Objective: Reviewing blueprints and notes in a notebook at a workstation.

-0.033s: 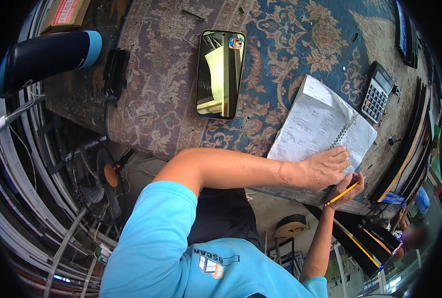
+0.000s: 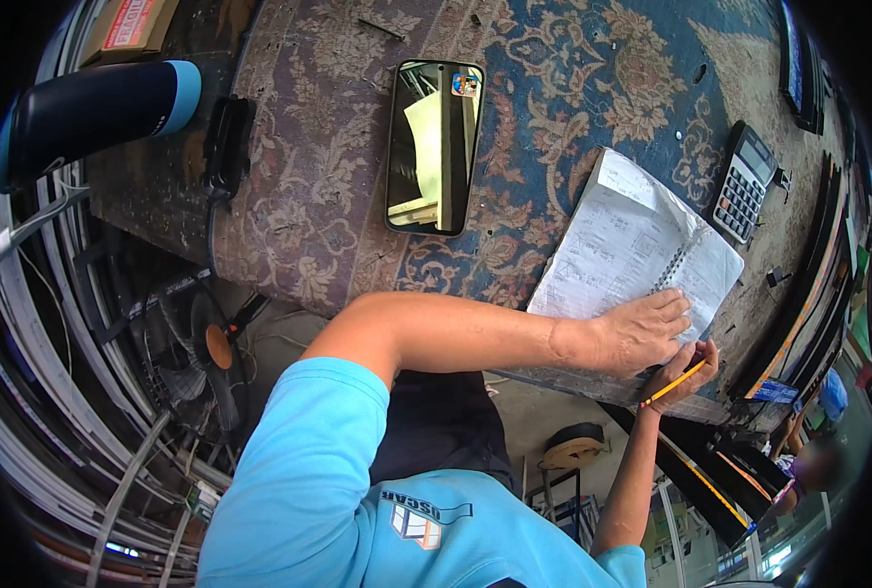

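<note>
My left hand (image 2: 642, 331) lies palm down across the lower part of a spiral notebook (image 2: 602, 235), its fingers flat on the paper. The pages are white, slightly crumpled and covered with handwritten notes and sketches. Just below it, at the notebook's near edge, my right hand (image 2: 686, 370) is closed on a yellow pencil (image 2: 679, 382). The pencil slants across the fingers, and its writing end is hidden behind them. A grey calculator with dark keys (image 2: 745, 183) rests right of the notebook's far corner.
A phone with a reflective screen (image 2: 436, 147) lies on the worn patterned carpet (image 2: 298, 176) covering the table. Far left are a dark blue bottle (image 2: 102, 113) and a cardboard box (image 2: 132, 29). A fan (image 2: 205, 353) stands below the left edge. Dark frame strips (image 2: 803, 294) line the right side.
</note>
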Available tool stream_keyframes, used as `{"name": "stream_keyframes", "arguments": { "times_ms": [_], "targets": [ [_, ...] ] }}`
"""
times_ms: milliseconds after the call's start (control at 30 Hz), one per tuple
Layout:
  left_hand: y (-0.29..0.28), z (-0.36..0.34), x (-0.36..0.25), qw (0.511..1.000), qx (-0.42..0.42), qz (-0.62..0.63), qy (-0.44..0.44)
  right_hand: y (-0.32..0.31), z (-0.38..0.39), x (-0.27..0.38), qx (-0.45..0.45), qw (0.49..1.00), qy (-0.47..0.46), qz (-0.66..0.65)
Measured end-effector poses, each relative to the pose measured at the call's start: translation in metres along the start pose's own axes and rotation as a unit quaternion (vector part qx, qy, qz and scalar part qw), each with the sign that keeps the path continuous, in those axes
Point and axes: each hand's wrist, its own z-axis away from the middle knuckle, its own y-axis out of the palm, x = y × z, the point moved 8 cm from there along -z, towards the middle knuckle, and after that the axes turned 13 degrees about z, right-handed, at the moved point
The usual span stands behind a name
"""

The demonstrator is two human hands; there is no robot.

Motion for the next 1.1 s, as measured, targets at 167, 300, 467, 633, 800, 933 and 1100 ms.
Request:
{"name": "stream_keyframes", "arguments": {
  "times_ms": [167, 300, 467, 633, 800, 933, 1100],
  "targets": [
    [-0.0007, 0.0001, -0.0005, 1.0, -0.007, -0.001, 0.005, -0.0008, 0.0001, 0.0039, 0.001, 1.0, 0.001, -0.005],
    [0.0002, 0.0003, 0.0002, 1.0, -0.001, -0.008, 0.002, 0.0002, -0.0002, 0.0031, 0.001, 1.0, 0.005, -0.01],
    [0.0007, -0.0008, 0.0001, 1.0, -0.003, -0.008, 0.003, 0.0, 0.0002, 0.0005, -0.001, 1.0, -0.002, -0.007],
    [-0.0009, 0.0009, 0.0, 1.0, -0.014, -0.019, 0.007, 0.0023, 0.0003, 0.0006, 0.002, 1.0, 0.011, -0.022],
    [0.0009, 0.0006, 0.0007, 1.0, 0.001, -0.001, 0.001, 0.0002, 0.0003, 0.0022, 0.0, 1.0, 0.01, -0.011],
    [0.0014, 0.0003, 0.0005, 1.0, 0.005, -0.004, -0.001, -0.0004, -0.0003, -0.0001, 0.0, 1.0, 0.003, 0.0],
    [0.0006, 0.0006, 0.0001, 1.0, 0.004, -0.003, -0.001, -0.0002, -0.0002, 0.0019, 0.003, 1.0, -0.004, 0.01]
  ]
}}
